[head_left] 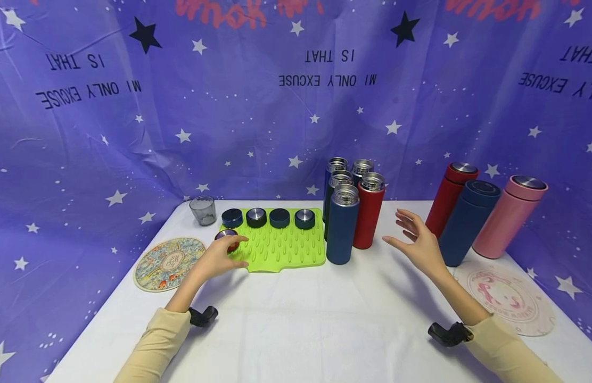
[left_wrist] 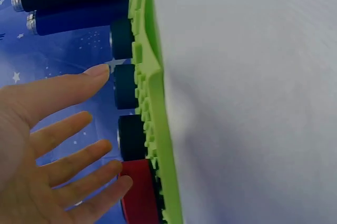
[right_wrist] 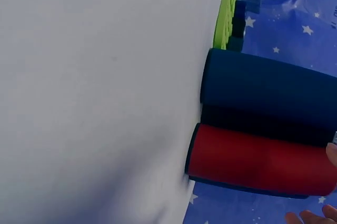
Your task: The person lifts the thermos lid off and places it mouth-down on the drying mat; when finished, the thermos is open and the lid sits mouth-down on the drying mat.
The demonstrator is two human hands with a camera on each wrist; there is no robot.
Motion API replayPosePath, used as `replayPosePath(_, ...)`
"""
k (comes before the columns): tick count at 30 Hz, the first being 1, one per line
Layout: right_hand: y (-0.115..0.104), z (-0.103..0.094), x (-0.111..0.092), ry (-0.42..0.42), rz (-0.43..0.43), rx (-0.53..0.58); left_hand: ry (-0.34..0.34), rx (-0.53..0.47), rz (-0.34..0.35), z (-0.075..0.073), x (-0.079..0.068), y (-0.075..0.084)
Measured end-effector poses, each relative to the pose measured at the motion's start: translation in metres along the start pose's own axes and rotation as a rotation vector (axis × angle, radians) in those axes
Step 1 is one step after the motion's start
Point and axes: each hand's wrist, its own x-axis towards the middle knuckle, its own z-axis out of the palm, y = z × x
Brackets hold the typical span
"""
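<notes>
My left hand (head_left: 218, 259) has its fingers spread at the near-left corner of a green studded mat (head_left: 281, 250). Beside its fingers stands a red bottle lid (left_wrist: 140, 192); whether they touch it, I cannot tell. Behind it, several dark lids (head_left: 279, 218) line the mat's back edge. To the right of the mat, lidless bottles cluster, with a blue bottle (head_left: 342, 231) and a red bottle (head_left: 370, 213) in front. My right hand (head_left: 420, 247), thumb and fingers apart and holding nothing, hovers between the red bottle and the capped bottles farther right.
At right stand capped red (head_left: 446, 197), blue (head_left: 468, 223) and pink bottles (head_left: 509, 218), near a round pale coaster (head_left: 511, 298). On the left are a clear glass (head_left: 203, 210) and a patterned round coaster (head_left: 169, 264). A purple starry cloth (head_left: 248, 117) hangs behind the white table (head_left: 305, 324).
</notes>
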Motion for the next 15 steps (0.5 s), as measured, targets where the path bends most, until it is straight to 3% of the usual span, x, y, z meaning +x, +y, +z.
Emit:
replayPosePath(4,-0.006,-0.014,-0.012,0.048,-0.02,-0.059,-0.059,0.027,-0.018,0.004,-0.002,-0.003)
replayPosePath(9,-0.01,-0.036,-0.023,0.154,-0.039,-0.074,-0.087,0.041,-0.031,0.006,-0.003,-0.006)
replayPosePath(15,-0.011,-0.073,-0.029,0.331,0.023,-0.084,-0.11,0.022,-0.029,0.007,-0.003,-0.007)
